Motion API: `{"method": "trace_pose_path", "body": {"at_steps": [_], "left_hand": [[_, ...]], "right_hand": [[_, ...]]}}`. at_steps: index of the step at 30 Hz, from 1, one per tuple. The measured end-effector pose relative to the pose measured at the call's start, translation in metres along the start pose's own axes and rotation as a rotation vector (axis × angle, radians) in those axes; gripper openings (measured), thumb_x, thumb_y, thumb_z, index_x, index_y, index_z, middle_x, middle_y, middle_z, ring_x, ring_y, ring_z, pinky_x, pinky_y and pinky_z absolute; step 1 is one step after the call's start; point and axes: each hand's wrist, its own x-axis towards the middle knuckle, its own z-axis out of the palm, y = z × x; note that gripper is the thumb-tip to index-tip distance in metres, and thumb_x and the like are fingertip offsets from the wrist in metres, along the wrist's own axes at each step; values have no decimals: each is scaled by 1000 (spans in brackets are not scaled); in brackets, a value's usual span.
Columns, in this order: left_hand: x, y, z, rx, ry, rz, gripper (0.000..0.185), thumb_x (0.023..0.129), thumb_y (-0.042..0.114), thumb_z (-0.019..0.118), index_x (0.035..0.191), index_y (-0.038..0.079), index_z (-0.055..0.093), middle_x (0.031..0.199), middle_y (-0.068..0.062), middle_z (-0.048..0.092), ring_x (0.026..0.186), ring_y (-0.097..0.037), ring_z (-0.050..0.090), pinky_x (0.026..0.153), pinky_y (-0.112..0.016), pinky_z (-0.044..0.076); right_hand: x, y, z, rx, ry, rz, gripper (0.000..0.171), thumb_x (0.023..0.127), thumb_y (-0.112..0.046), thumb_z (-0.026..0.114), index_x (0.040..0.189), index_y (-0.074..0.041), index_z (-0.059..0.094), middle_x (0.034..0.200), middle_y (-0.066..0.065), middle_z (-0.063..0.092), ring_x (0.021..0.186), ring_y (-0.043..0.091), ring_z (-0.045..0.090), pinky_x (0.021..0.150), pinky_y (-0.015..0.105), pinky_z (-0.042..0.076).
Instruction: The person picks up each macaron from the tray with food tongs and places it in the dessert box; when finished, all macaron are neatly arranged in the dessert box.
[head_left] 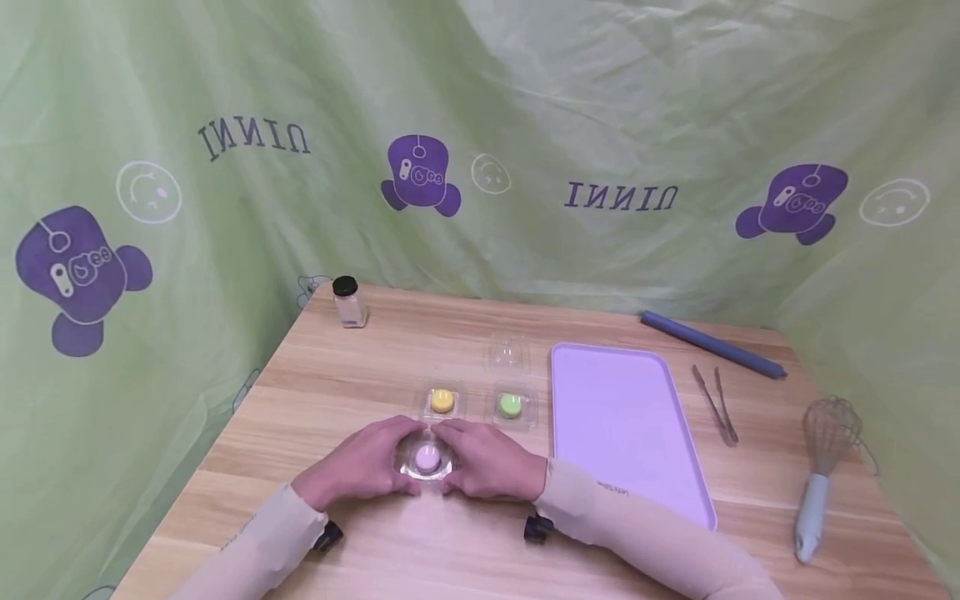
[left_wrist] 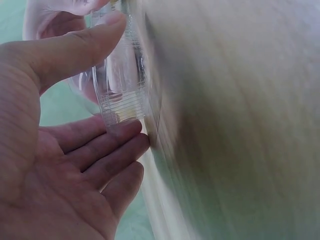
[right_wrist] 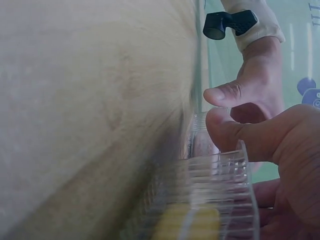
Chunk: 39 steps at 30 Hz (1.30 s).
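1. The left hand [head_left: 360,468] and right hand [head_left: 491,462] meet round a clear case [head_left: 426,460] holding a pink macaron [head_left: 427,457], at the near middle of the counter [head_left: 315,392].
2. The left wrist view shows the left thumb pressed on top of the case [left_wrist: 122,85] and the fingers [left_wrist: 107,145] against its lower edge: the hand pinches it.
3. The right wrist view shows the right thumb [right_wrist: 230,131] curled on the case [right_wrist: 220,175] rim, grasping it; the left thumb sits just beside it.
4. Just behind the hands lie a yellow macaron [head_left: 442,401] and a green macaron [head_left: 510,405], each in its own clear case.
5. An empty clear lid [head_left: 508,353] lies farther back.
6. To the right lies a lilac tray [head_left: 622,417], then tongs [head_left: 716,403], a whisk [head_left: 821,467] and a blue rolling pin [head_left: 711,343].
7. A small jar [head_left: 348,302] stands at the far left corner.
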Motion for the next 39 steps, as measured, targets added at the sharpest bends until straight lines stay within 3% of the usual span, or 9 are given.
{"method": "trace_pose_path", "body": {"at_steps": [8,24,30,36,39], "left_hand": [[0,2,0,-35,-7,-13,95,64,41,93,144,9,52,138,-4,63,125,-24,62,110,-48,52],[-2,5,1,-42,-9,23,94,64,43,93,144,14,53,135,0,64,123,-21,63,108,-47,54],[-4,5,1,-44,3,20,99,64,47,92,145,7,51,140,-6,62,126,-26,62,110,-49,52],[-6,7,-17,-80,61,-25,95,69,51,89,144,6,53,141,-10,62,129,-31,61,112,-54,49],[0,10,-40,-114,111,-27,91,75,52,84,147,8,50,146,-9,59,135,-33,56,116,-56,44]], "right_hand": [[0,1,-2,4,-39,20,88,77,-43,86,148,-6,47,144,6,60,131,18,60,110,29,52],[-7,6,-6,-5,-20,-56,89,74,-44,88,145,-6,48,141,4,60,130,16,60,112,27,50],[-16,6,-19,7,9,-29,88,77,-43,86,147,-6,49,147,7,58,134,21,59,114,32,49],[-21,7,-44,175,14,54,77,80,-38,84,146,-12,52,144,4,61,126,21,64,108,31,54],[-22,13,-58,288,99,14,76,81,-30,84,146,-9,50,145,7,60,124,25,65,106,31,55]]}}
